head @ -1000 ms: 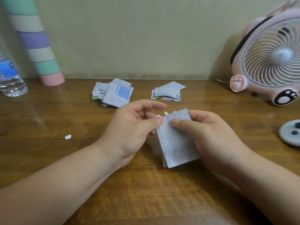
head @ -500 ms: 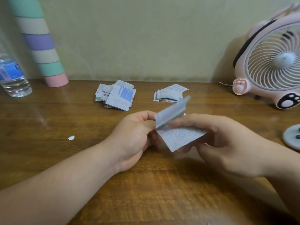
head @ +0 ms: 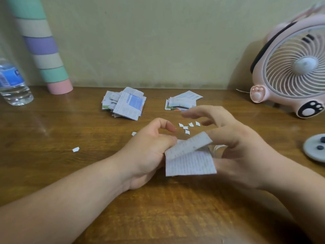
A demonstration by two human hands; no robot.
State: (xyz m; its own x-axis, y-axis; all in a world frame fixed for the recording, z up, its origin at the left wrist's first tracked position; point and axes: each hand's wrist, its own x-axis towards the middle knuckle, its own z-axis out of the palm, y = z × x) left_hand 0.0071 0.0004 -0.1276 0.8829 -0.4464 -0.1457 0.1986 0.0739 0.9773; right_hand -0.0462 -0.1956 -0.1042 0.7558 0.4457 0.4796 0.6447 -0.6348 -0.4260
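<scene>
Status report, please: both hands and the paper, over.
Left hand pinches paper at left edge. Right hand grips its right side, flap bent over. Paper scraps lie beyond, not blocking.

views: 1 | head-worn | faces forward-down | close above table (head: 44, 124)

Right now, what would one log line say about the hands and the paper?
paper: half folded | left hand: pinches its left edge | right hand: holds the flap | scraps: on table beyond hands
</scene>
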